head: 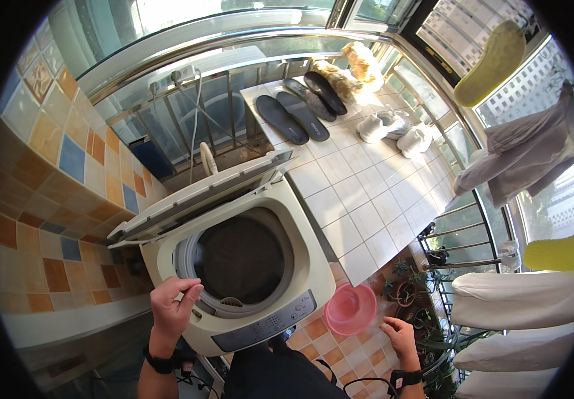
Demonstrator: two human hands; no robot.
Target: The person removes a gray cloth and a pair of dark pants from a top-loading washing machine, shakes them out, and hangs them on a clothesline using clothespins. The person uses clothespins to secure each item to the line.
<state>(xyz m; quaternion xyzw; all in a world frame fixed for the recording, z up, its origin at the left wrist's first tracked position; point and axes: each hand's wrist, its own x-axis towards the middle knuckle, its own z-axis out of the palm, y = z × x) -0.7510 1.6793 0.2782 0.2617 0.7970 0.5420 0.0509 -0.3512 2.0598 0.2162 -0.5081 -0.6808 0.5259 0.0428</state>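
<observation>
Over the near left corner of a top-loading washing machine (312,249) is my left hand (175,304), its thumb and forefinger close together; whether something small is between them cannot be told. The machine's lid (192,199) stands raised, and its drum (242,254) looks dark inside. My right hand (397,334) hangs apart at the right, beside a pink plastic basin (351,309) on the tiled floor. Its fingers are bent and nothing shows in them. Both wrists wear black bands.
A white-tiled counter (357,199) holds dark insoles (282,119), white shoes (384,124) and pale brown lumps (362,65). Potted plants (406,292) stand at the lower right. Grey clothing (526,144), yellow insoles (494,65) and white cloths (516,299) hang along the right.
</observation>
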